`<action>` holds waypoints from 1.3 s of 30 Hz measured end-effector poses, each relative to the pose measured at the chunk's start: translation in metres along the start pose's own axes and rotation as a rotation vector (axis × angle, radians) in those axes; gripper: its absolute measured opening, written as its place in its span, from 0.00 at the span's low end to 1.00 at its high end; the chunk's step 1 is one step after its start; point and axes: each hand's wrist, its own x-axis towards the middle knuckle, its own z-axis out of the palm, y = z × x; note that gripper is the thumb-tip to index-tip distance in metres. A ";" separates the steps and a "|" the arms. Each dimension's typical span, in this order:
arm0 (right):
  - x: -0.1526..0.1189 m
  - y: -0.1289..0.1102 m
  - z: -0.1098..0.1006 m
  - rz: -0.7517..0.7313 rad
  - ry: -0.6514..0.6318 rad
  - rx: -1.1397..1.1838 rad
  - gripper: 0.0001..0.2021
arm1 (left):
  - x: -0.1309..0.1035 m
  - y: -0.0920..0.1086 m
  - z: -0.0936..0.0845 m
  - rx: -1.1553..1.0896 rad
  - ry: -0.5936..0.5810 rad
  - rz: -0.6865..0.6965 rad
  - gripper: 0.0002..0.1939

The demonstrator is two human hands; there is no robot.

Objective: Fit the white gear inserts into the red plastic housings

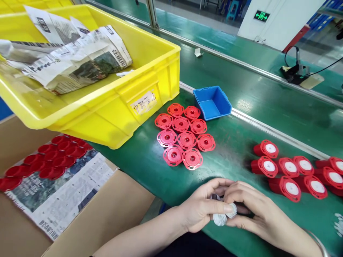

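Observation:
My left hand [205, 207] and my right hand [249, 203] meet over the near edge of the green table. Between their fingers are small white toothed gears [219, 219], with a darker piece partly hidden behind them. My left thumb presses on the gears, and the fingers of my right hand curl round them from the other side. Ahead of my hands stands a group of red round parts [187, 140] with plain red tops. To the right are several red parts with white discs [291, 188], some tilted.
A yellow crate [158, 85] with crumpled newspaper stands at the left, beside a blue bin [211, 109]. Below it, a cardboard box [128, 210] holds red parts [53, 157] on newspaper. White pieces [339, 224] lie at the right edge. A metal rail [257, 125] crosses behind.

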 end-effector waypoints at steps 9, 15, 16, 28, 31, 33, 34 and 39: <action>0.014 0.001 -0.018 0.063 0.171 0.215 0.10 | 0.003 -0.003 -0.007 -0.098 -0.118 0.040 0.25; 0.037 0.014 -0.021 0.110 0.438 0.054 0.11 | 0.003 0.001 -0.005 -0.052 -0.119 0.000 0.14; 0.044 0.016 -0.021 0.106 0.447 -0.004 0.11 | 0.003 0.001 -0.005 -0.040 -0.109 -0.016 0.15; 0.121 0.029 -0.022 -0.101 0.415 -0.391 0.09 | 0.000 0.005 -0.002 0.008 -0.080 -0.093 0.18; 0.123 0.030 -0.024 -0.126 0.381 -0.387 0.09 | 0.000 0.004 -0.001 0.020 -0.077 -0.092 0.18; 0.123 0.030 -0.025 -0.136 0.359 -0.392 0.10 | 0.000 0.004 -0.002 0.024 -0.075 -0.096 0.18; 0.123 0.030 -0.026 -0.147 0.342 -0.403 0.11 | 0.000 0.004 -0.002 0.025 -0.074 -0.098 0.18; 0.123 0.027 -0.029 -0.189 0.268 -0.488 0.16 | 0.000 0.004 -0.001 0.016 -0.072 -0.110 0.18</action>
